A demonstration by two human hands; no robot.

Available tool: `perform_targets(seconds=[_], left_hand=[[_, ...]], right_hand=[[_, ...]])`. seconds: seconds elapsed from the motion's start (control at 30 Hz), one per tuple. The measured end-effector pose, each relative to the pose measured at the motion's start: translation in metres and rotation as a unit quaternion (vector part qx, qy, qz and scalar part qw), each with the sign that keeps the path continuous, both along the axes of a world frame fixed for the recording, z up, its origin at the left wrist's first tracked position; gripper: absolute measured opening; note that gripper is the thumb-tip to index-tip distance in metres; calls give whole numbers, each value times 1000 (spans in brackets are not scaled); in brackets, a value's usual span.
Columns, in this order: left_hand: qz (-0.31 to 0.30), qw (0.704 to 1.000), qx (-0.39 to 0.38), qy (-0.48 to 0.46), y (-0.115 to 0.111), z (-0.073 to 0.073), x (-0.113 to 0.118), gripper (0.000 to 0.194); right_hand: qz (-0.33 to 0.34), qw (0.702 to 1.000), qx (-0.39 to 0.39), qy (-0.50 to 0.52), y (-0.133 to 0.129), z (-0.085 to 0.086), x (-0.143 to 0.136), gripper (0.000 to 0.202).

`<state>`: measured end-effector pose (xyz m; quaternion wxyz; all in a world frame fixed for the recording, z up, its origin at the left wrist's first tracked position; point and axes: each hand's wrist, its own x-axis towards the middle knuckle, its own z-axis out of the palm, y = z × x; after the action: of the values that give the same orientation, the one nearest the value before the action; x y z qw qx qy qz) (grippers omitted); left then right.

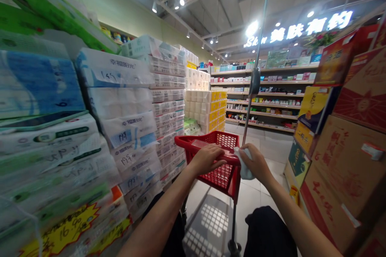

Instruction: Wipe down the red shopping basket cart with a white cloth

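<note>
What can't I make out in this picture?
All in the head view:
- Floor of the red cart: partly hidden by its handle and the left hand.
- White wad: shape partly covered by the right hand.
- Labels on the far shelf goods: too small.
- Dark-clothed legs: cut off by the bottom edge.

The cart [221, 160] stands between stacked packs [129, 128] left and boxes [350, 160] right, before shelves [259, 94].
</note>
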<state>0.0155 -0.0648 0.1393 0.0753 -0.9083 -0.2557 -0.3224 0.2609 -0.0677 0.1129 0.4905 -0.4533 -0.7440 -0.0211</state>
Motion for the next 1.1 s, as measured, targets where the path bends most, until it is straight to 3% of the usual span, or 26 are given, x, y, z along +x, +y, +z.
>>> perform_targets(seconds=[0.1, 0.2, 0.3, 0.43, 0.57, 0.73, 0.97, 1.1], left_hand=[[-13, 1000, -21, -1, 4, 2, -4, 30], [-11, 999, -35, -13, 6, 2, 0, 31], [-13, 999, -42, -19, 8, 0, 5, 33], [-19, 999, -38, -28, 10, -5, 13, 29], [-9, 999, -23, -46, 10, -11, 19, 21], [0, 999, -19, -36, 2, -10, 20, 24], [12, 999, -16, -38, -6, -4, 17, 30], [13, 999, -11, -37, -5, -6, 15, 31]], right_hand=[[-50, 998, -24, -4, 9, -9, 18, 22], [-73, 997, -26, 11, 9, -10, 18, 23], [-79, 997, -4, -3, -1, 3, -2, 21], [-22, 992, 21, -123, -22, 25, -47, 17], [-33, 985, 59, -160, -36, 27, -71, 17], [-57, 989, 65, -117, -32, 16, -46, 15], [-57, 995, -48, 63, -3, 8, 11, 28], [-75, 994, -66, 45, -4, 9, 4, 28]])
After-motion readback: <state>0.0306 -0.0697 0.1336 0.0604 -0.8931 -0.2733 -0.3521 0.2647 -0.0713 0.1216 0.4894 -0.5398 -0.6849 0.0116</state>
